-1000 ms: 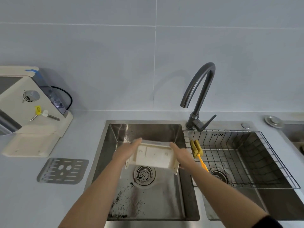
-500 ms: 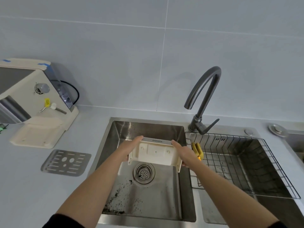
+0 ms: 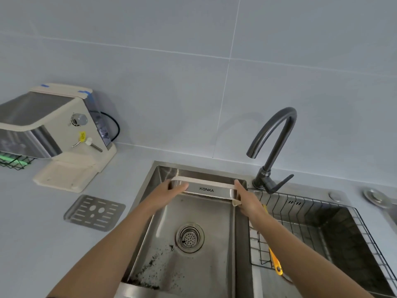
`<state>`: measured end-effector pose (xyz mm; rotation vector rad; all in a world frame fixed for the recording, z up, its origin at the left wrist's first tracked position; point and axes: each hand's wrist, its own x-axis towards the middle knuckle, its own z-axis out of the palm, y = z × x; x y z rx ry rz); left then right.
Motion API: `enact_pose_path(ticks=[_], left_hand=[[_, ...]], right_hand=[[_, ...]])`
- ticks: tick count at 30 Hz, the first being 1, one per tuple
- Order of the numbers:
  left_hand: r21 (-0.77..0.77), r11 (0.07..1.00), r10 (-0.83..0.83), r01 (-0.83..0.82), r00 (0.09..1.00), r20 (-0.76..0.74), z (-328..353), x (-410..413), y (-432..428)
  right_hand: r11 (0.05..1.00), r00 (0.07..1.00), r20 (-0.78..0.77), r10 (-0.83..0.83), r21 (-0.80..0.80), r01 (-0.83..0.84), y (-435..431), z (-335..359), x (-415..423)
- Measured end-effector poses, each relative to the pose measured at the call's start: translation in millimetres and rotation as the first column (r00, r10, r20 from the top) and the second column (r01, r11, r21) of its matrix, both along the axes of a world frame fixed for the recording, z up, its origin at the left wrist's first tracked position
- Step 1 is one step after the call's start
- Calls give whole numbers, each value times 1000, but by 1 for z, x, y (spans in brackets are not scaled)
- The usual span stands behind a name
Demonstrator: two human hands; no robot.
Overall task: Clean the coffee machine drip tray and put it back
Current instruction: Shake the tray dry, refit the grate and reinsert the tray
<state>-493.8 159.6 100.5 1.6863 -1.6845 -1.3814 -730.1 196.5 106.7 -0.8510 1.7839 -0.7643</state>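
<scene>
I hold the cream drip tray [image 3: 206, 188] over the back of the left sink basin [image 3: 193, 265]. Its steel front face, marked KONKA, is turned toward me. My left hand [image 3: 171, 191] grips the tray's left end and my right hand [image 3: 245, 200] grips its right end. The cream and steel coffee machine [image 3: 58, 130] stands on the counter at the left, its base slot bare. The tray's perforated metal grate [image 3: 94, 212] lies flat on the counter in front of the machine.
Dark coffee grounds [image 3: 154, 267] are scattered on the basin floor near the drain [image 3: 190, 237]. A dark curved faucet [image 3: 272, 147] rises behind the sinks. A wire rack [image 3: 311, 229] sits in the right basin, with a yellow-handled brush [image 3: 274, 259] on its left edge.
Both hands have lifted the tray and tipped it, so its front face shows instead of its underside. The camera view has shifted right and down.
</scene>
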Motion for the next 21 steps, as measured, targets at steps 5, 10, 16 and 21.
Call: enact_pose_path(ticks=[5,10,16,21], left_hand=[[-75,997,-27,13,982,-186,7,7,12],[-134,989,-100,61,945,-310,7,21,22],[-169,985,-88,41,956,-281,9,34,35],[-96,981,129,-168,938,-321,11,46,40]], right_hand=[[996,990,129,-61,-50,68,-1,4,2],[992,976,216,-37,-112,62,1,6,8],[984,983,183,27,-176,5,13,5,23],[984,988,145,54,-176,-28,21,6,42]])
